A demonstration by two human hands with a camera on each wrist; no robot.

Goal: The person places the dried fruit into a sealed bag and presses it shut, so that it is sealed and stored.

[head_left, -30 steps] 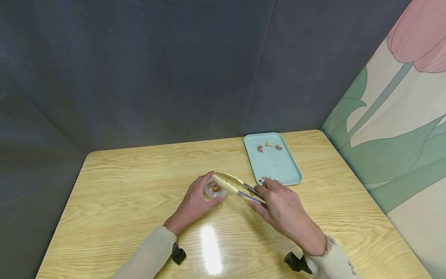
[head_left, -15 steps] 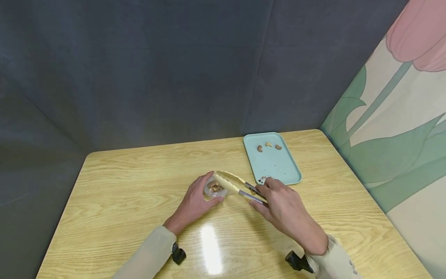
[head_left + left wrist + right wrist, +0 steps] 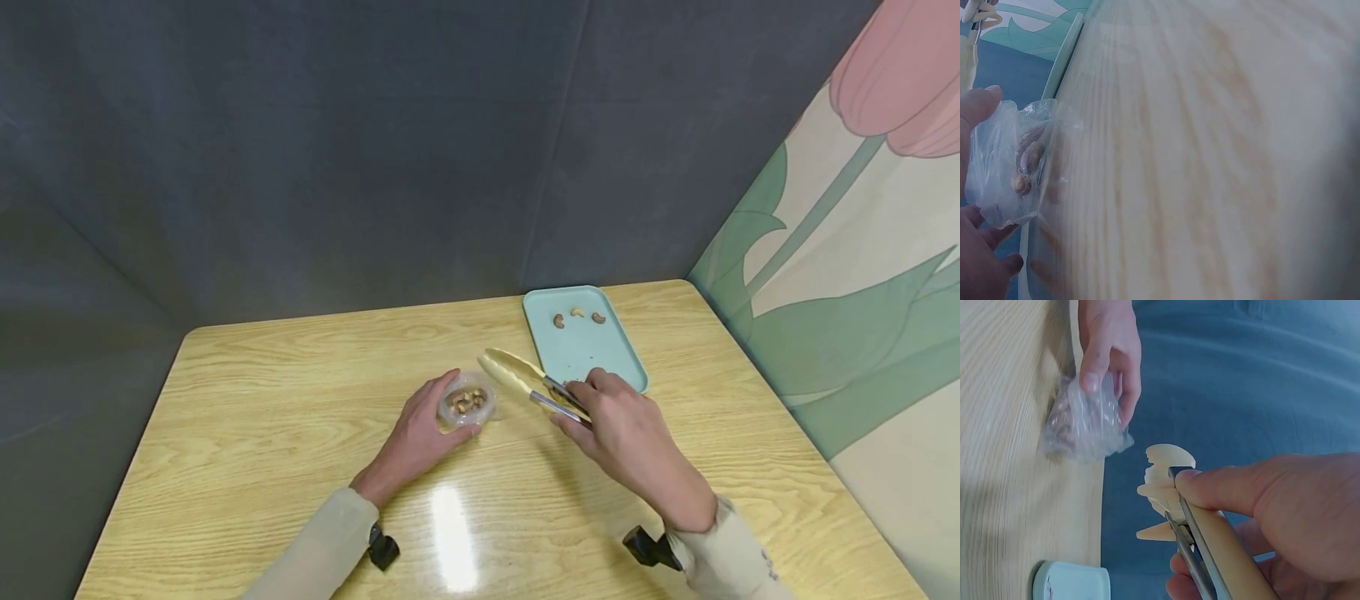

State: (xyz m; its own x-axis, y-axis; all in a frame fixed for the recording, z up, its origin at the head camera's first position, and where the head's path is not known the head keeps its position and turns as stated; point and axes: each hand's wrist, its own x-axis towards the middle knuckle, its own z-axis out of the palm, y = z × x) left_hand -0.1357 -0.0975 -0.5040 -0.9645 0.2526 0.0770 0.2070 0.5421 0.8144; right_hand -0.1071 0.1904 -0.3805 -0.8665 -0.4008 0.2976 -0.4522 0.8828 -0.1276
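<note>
My left hand (image 3: 420, 425) holds a clear plastic bag (image 3: 1085, 428) upright on the table, thumb and fingers curved round its sides. Through its open top several brown cashews (image 3: 467, 402) show; the left wrist view also shows cashews (image 3: 1032, 156) through the plastic. My right hand (image 3: 637, 433) grips metal tongs (image 3: 504, 377) with cream scalloped tips. These tips stand apart in the air, just right of and beyond the bag, and I see no nut between them. On a light blue tray (image 3: 585, 346) lie two brown cashews (image 3: 558, 321) and a paler cashew (image 3: 577, 312).
The tray lies at the wooden table's (image 3: 285, 400) back right, with small dark crumbs near its front end, partly hidden by my right hand. A dark curtain (image 3: 360, 167) hangs behind the table, and a flower-patterned wall (image 3: 847, 292) borders the right side.
The tongs have lifted off the bag's mouth and moved right and away from me with my right hand, uncovering the cashews inside. My left hand and the bag stay put.
</note>
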